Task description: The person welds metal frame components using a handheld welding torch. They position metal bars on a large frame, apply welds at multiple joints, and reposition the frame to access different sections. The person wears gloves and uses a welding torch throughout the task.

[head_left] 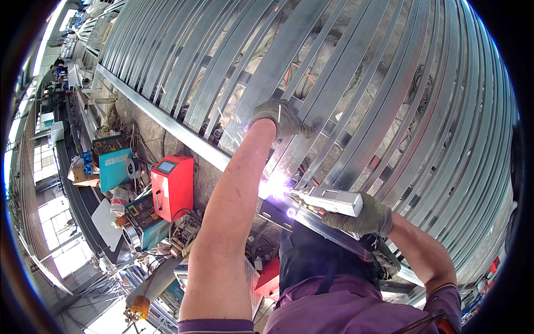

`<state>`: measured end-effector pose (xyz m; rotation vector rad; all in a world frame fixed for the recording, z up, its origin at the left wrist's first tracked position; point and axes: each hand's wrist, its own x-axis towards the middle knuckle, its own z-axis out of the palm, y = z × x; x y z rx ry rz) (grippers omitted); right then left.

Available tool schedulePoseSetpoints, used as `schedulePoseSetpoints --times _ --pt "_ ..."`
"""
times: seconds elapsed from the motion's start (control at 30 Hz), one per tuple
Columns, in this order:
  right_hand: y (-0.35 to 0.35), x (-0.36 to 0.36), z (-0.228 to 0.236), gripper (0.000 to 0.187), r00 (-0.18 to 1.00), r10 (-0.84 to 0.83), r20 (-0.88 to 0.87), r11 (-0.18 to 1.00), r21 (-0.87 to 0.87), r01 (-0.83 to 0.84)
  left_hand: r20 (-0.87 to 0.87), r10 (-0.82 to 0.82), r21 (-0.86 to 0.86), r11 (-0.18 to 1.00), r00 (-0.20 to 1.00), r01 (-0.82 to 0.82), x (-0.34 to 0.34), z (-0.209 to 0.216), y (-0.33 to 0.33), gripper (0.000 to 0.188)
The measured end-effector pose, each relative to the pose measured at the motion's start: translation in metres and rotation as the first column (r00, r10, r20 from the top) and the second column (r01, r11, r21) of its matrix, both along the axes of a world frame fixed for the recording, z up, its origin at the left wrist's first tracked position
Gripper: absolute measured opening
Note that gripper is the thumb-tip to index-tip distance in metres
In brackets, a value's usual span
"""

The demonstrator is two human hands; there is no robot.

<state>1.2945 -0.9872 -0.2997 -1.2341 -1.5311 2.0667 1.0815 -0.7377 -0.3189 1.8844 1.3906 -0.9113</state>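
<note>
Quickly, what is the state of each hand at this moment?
Left grey-green-gloved hand: on flat grey metal bars; open or gripping cannot be told.
Right grey-green-gloved hand: closed, holding a silver boxy welding torch.

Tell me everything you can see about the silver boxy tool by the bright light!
The silver-grey, boxy, metal-looking tool narrows toward the dazzling white-violet glare, where its tip is lost. It slants slightly down to the right. The grey-green-gloved right hand holds it from below, hiding part of it.
</note>
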Motion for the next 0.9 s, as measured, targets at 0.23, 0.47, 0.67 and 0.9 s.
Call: schedulePoseSetpoints --times 0.23,0.47,0.67,0.9 --pt "-0.001 0.003 0.003 0.061 0.997 0.035 0.065 0.999 0.028 -0.037 -0.013 0.008 -0.057 0.998 1.0 -0.008 0.002 0.001 0.002 0.085" --pt "-0.004 0.006 0.005 0.06 0.999 0.014 0.029 0.999 -0.037 -0.013 -0.012 -0.011 -0.017 1.0 1.0 0.011 0.003 0.008 0.001 0.084" --pt "-0.007 0.008 0.004 0.062 1.0 -0.018 0.0 0.994 -0.104 0.018 0.022 0.04 -0.014 0.999 0.999 -0.04 0.001 0.008 0.0 0.085" --pt "-0.005 0.009 0.014 0.063 0.999 -0.028 -0.035 0.995 -0.096 0.024 0.027 0.033 -0.043 0.999 0.999 -0.032 0.001 0.004 0.001 0.084"
